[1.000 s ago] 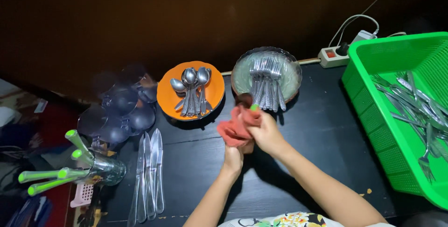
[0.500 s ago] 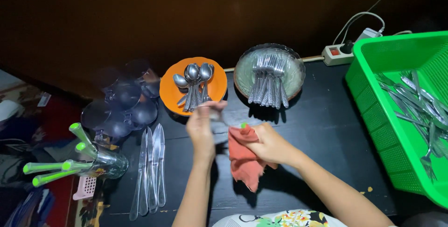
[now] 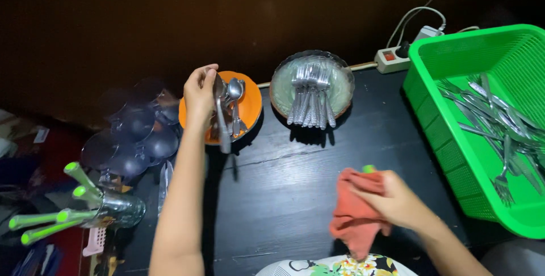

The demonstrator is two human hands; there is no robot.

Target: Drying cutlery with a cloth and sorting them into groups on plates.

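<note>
In the head view, a spoon (image 3: 221, 114) is pinched near its bowl by the closed fingers (image 3: 208, 77) of the left hand (image 3: 198, 95) and is held above the orange plate (image 3: 250, 108), where other spoons (image 3: 235, 94) are piled. A red cloth (image 3: 356, 213) is bunched in the right hand (image 3: 397, 201), whose fingers are curled tightly around it, low over the dark worktop (image 3: 295, 168). Forks (image 3: 309, 97) are stacked in a glass bowl (image 3: 339, 86) just beside the plate, and more cutlery (image 3: 499, 123) lies in a green basket (image 3: 437, 117) at the right.
</note>
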